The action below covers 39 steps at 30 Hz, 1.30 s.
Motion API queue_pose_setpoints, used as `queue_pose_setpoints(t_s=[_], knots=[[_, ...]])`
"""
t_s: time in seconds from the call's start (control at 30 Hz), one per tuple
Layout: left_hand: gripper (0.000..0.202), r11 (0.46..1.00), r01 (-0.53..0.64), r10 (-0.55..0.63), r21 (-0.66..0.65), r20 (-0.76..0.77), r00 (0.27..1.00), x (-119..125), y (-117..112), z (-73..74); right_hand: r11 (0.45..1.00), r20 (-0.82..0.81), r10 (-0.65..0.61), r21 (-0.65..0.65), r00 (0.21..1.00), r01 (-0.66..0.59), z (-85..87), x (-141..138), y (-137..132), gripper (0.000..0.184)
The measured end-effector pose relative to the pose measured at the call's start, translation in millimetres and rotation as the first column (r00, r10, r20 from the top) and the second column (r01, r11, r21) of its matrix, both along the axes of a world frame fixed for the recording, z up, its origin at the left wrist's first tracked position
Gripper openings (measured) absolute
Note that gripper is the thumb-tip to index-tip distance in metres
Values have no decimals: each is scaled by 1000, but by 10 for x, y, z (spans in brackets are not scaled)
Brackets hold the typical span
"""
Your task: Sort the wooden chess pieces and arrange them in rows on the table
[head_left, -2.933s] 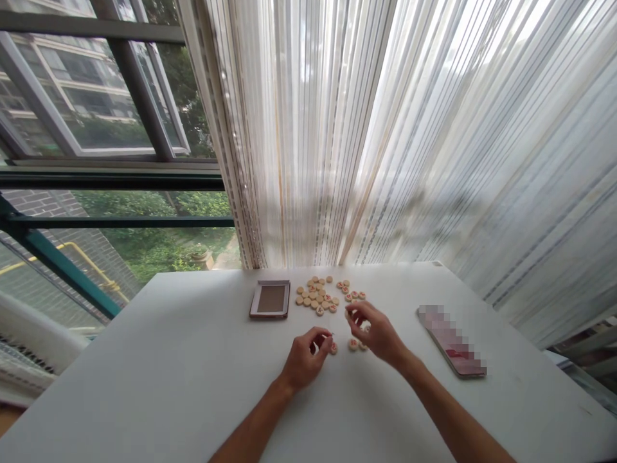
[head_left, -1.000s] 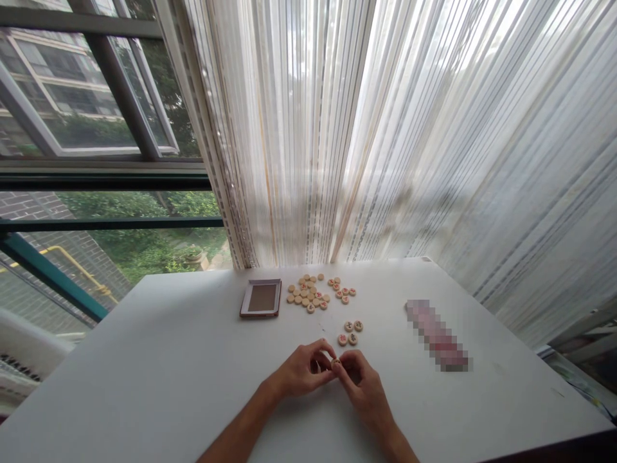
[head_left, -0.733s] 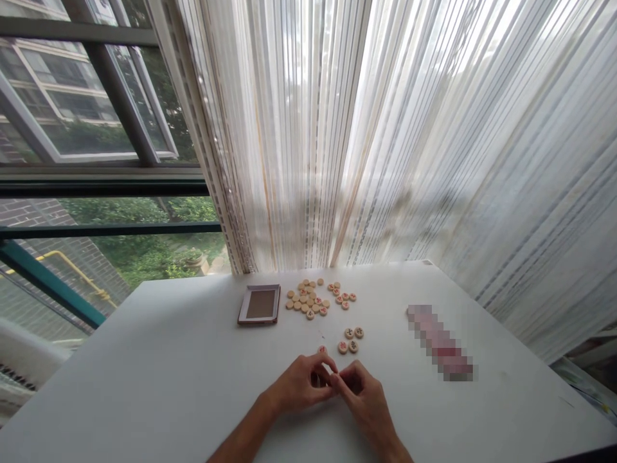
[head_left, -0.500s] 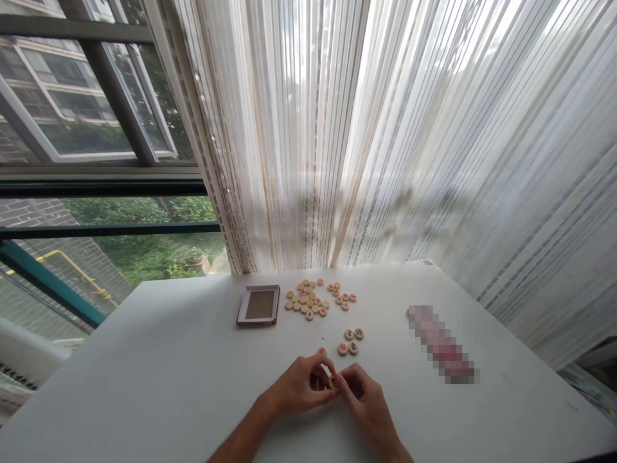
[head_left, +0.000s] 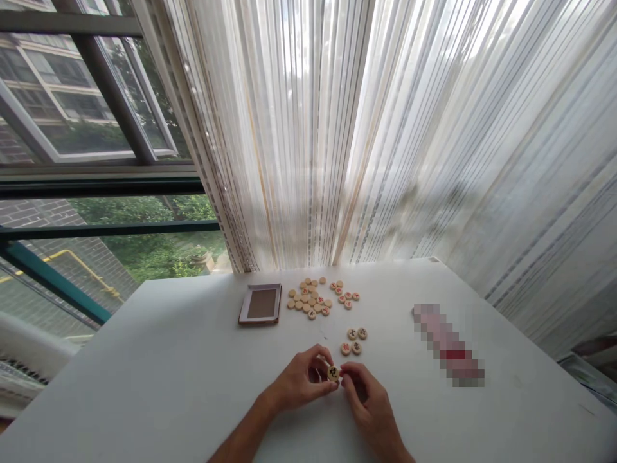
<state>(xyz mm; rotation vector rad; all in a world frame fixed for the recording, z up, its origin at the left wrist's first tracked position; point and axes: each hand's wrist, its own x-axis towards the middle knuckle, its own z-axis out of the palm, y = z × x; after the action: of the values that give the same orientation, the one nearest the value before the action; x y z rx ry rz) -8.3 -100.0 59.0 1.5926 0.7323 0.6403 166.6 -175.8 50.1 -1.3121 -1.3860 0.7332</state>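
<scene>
- Turning since the earlier head-view frame, the black-marked disc (head_left: 333,373) is now facing the camera.
- Left hand (head_left: 303,379) is pinching it, well apart from the table's (head_left: 193,360) far edge; right hand (head_left: 369,400) is curling narrowly beside, contact unclear.
- 4 discs (head_left: 356,348) are lying grouped, face-up; many plain-sided discs (head_left: 304,299) are remaining unturned farther back.

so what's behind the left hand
Past the left hand and the black-marked piece it holds, the table shows, with a shallow box and a cluster of round pieces further back. The patch directly behind the hand is covered; anything there can't be seen.
</scene>
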Motion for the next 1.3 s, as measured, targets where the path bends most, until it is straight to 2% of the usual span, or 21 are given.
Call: queue_pose_setpoints(t_s=[0.13, 0.33, 0.57, 0.73, 0.93, 1.1, 1.3], knots=[[36, 995, 33, -26, -96, 71, 997, 11, 14, -23, 999, 19, 35, 24, 999, -35, 58, -13, -17, 23], [36, 992, 45, -32, -120, 108, 994, 3, 15, -9, 997, 11, 72, 17, 997, -72, 79, -16, -13, 25], [33, 974, 130, -95, -186, 188, 978, -17, 24, 52, 998, -19, 63, 14, 998, -63, 52, -3, -8, 24], [31, 977, 115, -81, -179, 186, 979, -22, 25, 20, 998, 27, 48, 46, 998, -50, 62, -4, -23, 21], [29, 985, 80, -56, -152, 158, 986, -21, 27, -9, 988, 131, 92, 114, 987, -107, 39, -7, -37, 16], [34, 979, 36, -16, -199, 99, 995, 11, 22, -74, 973, 228, 99, 183, 969, -142, -41, -17, -46, 23], [36, 977, 13, 4, -211, 79, 997, 32, 7, -113, 963, 270, 66, 236, 961, -133, -62, -43, -48, 18]])
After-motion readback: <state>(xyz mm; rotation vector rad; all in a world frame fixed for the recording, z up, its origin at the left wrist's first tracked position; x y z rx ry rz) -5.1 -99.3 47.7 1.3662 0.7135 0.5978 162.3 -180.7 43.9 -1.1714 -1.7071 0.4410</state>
